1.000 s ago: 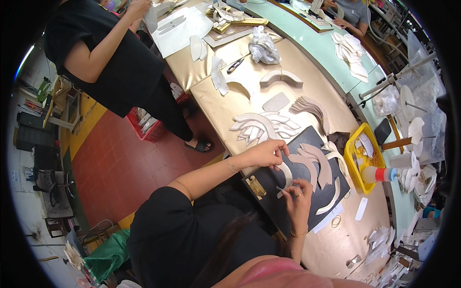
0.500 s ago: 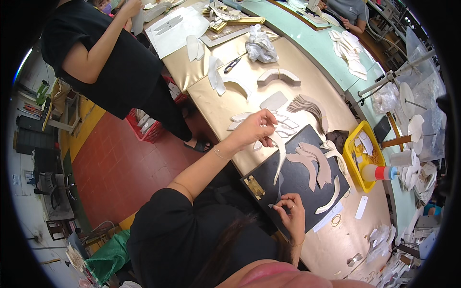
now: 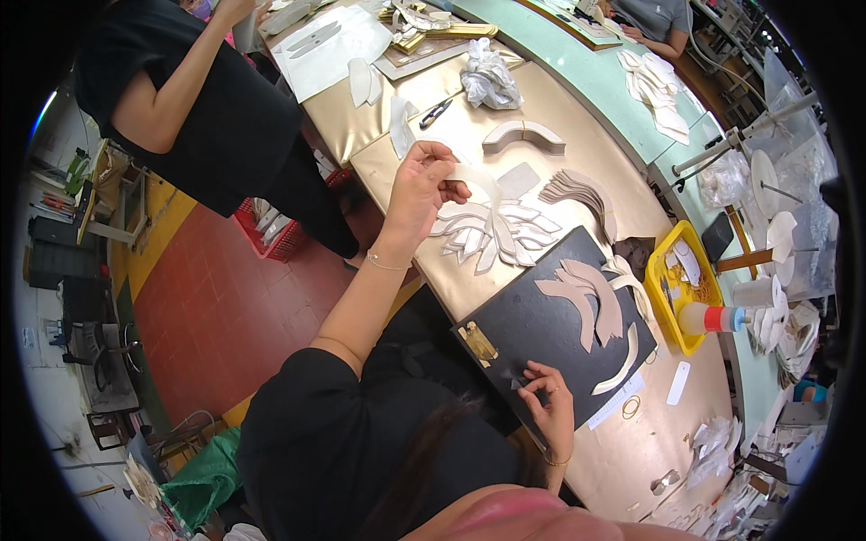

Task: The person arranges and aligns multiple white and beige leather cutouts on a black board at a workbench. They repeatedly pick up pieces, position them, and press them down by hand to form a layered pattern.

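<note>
My left hand [image 3: 422, 191] pinches one end of a curved cream strip [image 3: 480, 178]. The strip arches to the right, above a fanned pile of pale leaf-shaped pieces [image 3: 492, 239]. My right hand [image 3: 552, 410] hovers over the near edge of a black board [image 3: 523, 325], thumb and fingers closed on a small dark shiny piece [image 3: 517, 380] whose kind I cannot make out. Several curved pinkish-beige pieces [image 3: 597, 302] lie overlapping on the board. Beside them is a single curved cream strip [image 3: 619, 362].
Past the pile lie bundled beige strips [image 3: 577, 200], a banded curved stack [image 3: 523, 137] and a cutter knife [image 3: 436, 114]. A yellow basket [image 3: 663, 311] holding a bottle [image 3: 708, 319] stands at right. On the left, a person in black [image 3: 198, 117] stands beside the table.
My left hand has moved left and farther away, carrying the cream strip from above the board to above the leaf-shaped pile. My right hand has barely shifted.
</note>
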A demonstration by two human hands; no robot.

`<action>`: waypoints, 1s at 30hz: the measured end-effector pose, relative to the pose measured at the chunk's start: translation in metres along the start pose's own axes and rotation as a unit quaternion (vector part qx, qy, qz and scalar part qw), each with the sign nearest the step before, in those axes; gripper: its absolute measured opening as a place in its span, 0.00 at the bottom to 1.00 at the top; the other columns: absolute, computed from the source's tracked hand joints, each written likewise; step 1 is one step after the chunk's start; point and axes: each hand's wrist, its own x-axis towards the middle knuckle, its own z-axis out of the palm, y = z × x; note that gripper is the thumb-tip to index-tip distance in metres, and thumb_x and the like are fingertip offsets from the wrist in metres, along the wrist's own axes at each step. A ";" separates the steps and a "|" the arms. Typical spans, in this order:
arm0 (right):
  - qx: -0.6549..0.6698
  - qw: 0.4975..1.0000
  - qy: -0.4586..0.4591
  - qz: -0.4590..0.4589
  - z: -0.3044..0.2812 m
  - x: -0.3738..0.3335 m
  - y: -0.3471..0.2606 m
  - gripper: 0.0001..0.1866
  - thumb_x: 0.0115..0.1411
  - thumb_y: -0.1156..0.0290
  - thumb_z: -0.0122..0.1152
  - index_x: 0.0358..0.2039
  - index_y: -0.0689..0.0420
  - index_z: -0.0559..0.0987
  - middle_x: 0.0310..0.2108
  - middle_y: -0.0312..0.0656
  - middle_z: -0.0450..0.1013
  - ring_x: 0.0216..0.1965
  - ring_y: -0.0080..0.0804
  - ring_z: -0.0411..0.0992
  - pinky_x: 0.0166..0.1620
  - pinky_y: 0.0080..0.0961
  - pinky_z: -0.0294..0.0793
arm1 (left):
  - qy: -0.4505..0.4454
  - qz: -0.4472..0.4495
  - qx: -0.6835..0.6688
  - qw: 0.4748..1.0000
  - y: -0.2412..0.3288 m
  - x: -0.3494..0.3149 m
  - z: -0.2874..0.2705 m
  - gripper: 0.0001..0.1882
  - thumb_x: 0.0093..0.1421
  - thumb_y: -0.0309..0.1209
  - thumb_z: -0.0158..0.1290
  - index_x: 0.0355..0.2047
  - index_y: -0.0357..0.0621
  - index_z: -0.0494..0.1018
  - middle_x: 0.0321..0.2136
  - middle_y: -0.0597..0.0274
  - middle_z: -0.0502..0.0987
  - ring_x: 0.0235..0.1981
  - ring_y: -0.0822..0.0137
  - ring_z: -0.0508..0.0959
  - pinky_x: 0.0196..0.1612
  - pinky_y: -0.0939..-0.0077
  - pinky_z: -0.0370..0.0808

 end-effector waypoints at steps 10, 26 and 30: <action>0.087 0.989 0.063 0.105 0.002 -0.001 0.005 0.04 0.63 0.81 0.62 0.33 0.65 0.75 0.32 0.44 0.81 0.33 0.27 0.81 0.39 0.19 0.78 | -0.059 0.086 0.230 0.968 -0.027 -0.035 0.023 0.12 0.62 0.19 0.51 0.46 0.42 0.70 0.33 0.68 0.72 0.26 0.80 0.73 0.28 0.84 0.71; 0.211 0.936 0.263 0.100 -0.023 -0.020 0.024 0.06 0.67 0.76 0.59 0.40 0.62 0.72 0.35 0.45 0.79 0.29 0.25 0.79 0.31 0.16 0.77 | -0.394 0.159 0.378 0.822 -0.142 -0.160 0.072 0.22 0.57 0.39 0.65 0.48 0.43 0.75 0.34 0.57 0.77 0.31 0.58 0.79 0.36 0.66 0.76; 0.240 0.934 0.263 0.023 -0.012 -0.011 0.018 0.04 0.68 0.79 0.55 0.42 0.63 0.72 0.43 0.48 0.76 0.38 0.30 0.79 0.39 0.20 0.80 | -0.417 0.009 0.369 0.831 -0.130 -0.155 0.077 0.27 0.58 0.41 0.66 0.52 0.40 0.72 0.40 0.58 0.77 0.32 0.65 0.79 0.35 0.72 0.77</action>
